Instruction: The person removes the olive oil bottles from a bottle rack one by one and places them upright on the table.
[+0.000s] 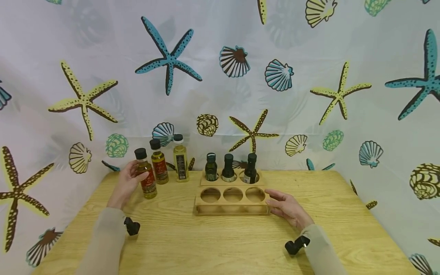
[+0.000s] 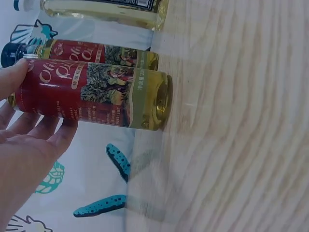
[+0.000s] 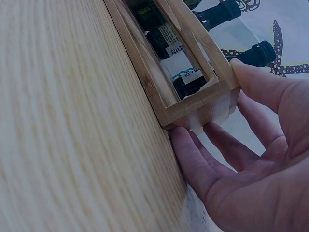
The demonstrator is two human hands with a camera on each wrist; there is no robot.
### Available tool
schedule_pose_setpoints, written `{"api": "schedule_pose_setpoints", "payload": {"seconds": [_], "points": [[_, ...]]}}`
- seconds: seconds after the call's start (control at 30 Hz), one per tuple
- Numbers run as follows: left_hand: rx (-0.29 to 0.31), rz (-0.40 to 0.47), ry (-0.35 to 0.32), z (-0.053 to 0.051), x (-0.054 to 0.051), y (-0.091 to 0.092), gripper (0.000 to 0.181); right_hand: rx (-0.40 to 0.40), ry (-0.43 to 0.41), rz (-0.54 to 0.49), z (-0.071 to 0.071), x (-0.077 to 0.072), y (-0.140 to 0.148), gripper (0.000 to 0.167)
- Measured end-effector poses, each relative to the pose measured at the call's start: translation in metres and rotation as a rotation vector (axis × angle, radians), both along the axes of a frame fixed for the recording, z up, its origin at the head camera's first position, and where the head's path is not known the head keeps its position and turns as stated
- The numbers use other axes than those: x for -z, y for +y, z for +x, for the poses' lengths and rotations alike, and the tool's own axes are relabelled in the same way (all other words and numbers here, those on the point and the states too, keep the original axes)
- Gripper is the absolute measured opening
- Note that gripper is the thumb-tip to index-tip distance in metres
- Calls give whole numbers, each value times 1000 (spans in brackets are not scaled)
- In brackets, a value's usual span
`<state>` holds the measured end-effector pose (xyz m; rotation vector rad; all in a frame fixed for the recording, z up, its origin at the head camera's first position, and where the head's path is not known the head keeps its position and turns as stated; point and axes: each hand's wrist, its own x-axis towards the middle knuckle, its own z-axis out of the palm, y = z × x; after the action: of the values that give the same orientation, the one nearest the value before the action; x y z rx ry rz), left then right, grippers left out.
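Observation:
My left hand [image 1: 125,183] grips an olive oil bottle [image 1: 148,183] with a red label and black cap, thumb across its front. It stands upright at the table's left side; in the left wrist view the bottle's [image 2: 96,94] base appears at the tabletop. A matching bottle [image 1: 159,168] stands just behind it. At the right end of a two-tier wooden bottle rack [image 1: 233,210], my right hand [image 1: 287,208] touches the end panel with relaxed fingers [image 3: 190,157], thumb near the upper edge. Three dark-capped bottles fill the rear holes; the front holes show bare wood.
A taller clear bottle [image 1: 180,162] of pale yellow oil with a black label stands between the red-labelled bottles and the rack. Behind the wooden table [image 1: 206,244] hangs a white curtain [image 1: 213,91] printed with starfish and shells, also along both sides.

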<state>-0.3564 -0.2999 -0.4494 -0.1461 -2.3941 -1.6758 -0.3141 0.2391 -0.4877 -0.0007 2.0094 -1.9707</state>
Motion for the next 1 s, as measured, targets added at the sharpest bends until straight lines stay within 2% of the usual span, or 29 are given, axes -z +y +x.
{"api": "schedule_pose_setpoints", "payload": {"seconds": [0.13,0.4,0.67,0.77,0.8,1.0], "points": [[-12,-4,24,-3,1,-7,60,-7,11,8,-1,-1,1,59],[0,-1,19,-6,6,-20,63,-16,15,5,0,-3,0,58],[27,24,-43,-7,1,-24,75,-20,24,-2,-1,-3,1,57],[14,10,-53,-10,1,-26,75,-19,22,-5,-1,-3,1,57],[6,-2,-51,-12,4,-28,74,-18,21,-6,-1,-2,1,58],[-18,-41,-32,-15,6,-29,67,-16,22,-13,-2,1,0,58]]}}
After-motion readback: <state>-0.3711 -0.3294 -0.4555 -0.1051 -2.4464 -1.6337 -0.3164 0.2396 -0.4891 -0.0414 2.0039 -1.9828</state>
